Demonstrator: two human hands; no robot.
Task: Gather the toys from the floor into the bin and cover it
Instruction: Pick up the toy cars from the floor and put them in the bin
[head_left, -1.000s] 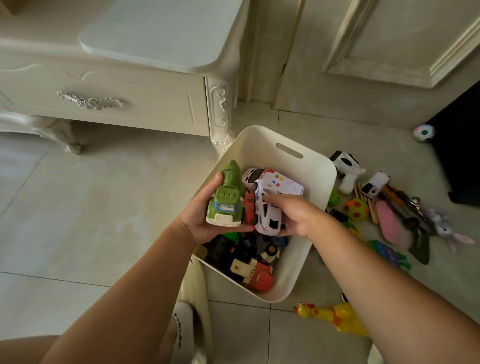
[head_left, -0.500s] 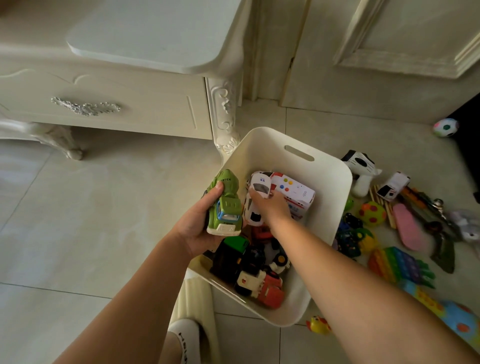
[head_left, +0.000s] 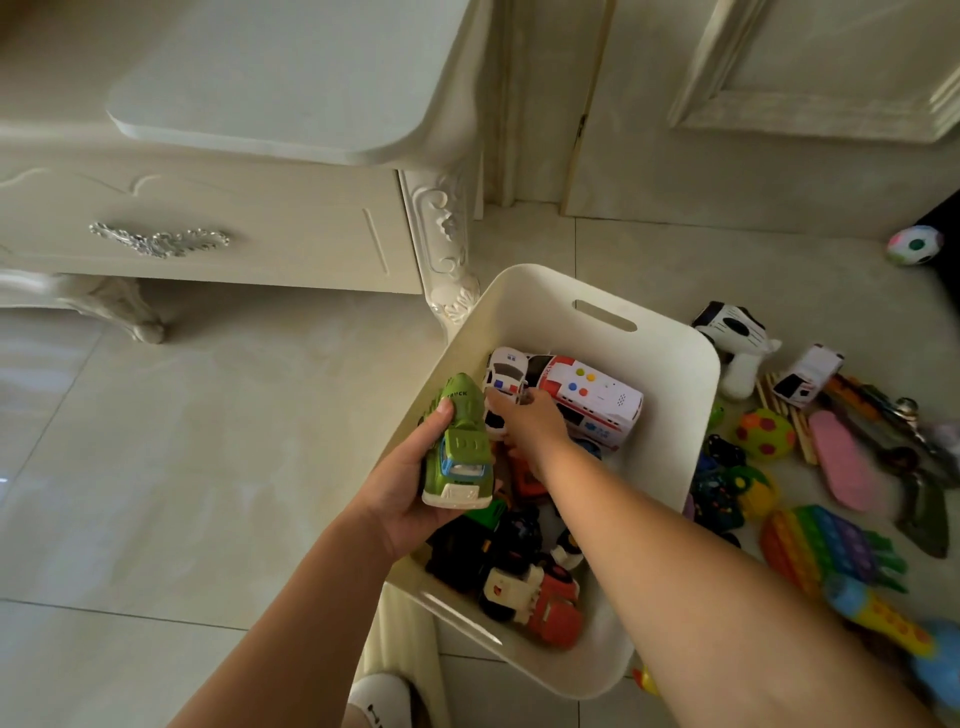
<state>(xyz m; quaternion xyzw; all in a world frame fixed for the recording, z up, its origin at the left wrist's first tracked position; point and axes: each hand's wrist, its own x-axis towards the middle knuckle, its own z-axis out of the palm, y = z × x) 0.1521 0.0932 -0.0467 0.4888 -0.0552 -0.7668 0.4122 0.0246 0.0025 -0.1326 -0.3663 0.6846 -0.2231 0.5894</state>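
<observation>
Right, down at the near edge a white sock (head_left: 379, 696) pokes in, and both bare forearms reach out over the tiled floor (head_left: 208, 467). The left hand (head_left: 410, 483) has its fingers wrapped round a green truck (head_left: 460, 452), thumb pressed on the truck's top, holding it over the near-left rim of the cream bin (head_left: 675, 374). The bin sits on the floor, tilted in this view. Down in its near end lie a red-and-white vehicle (head_left: 540, 597) and some dark toys, piled together. Further in, the right hand (head_left: 524, 421) reaches into the bin, fingers curled onto a white car (head_left: 504, 382), grasping it; the fingertips themselves are hidden. Just beside that car lies a white ambulance (head_left: 592, 400) with coloured dots on its roof.

Over to the right, toys are strewn on the floor beside the bin: a rainbow pop toy (head_left: 831, 551), a pink sole-shaped piece (head_left: 841, 462), a spotted yellow ball (head_left: 763, 434), a black-and-white plush (head_left: 735, 338). Farther off rests a small colourful ball (head_left: 914, 245). At the back-left stands a cream cabinet (head_left: 234, 208), its carved leg (head_left: 449, 249) just beside the bin's far corner.
</observation>
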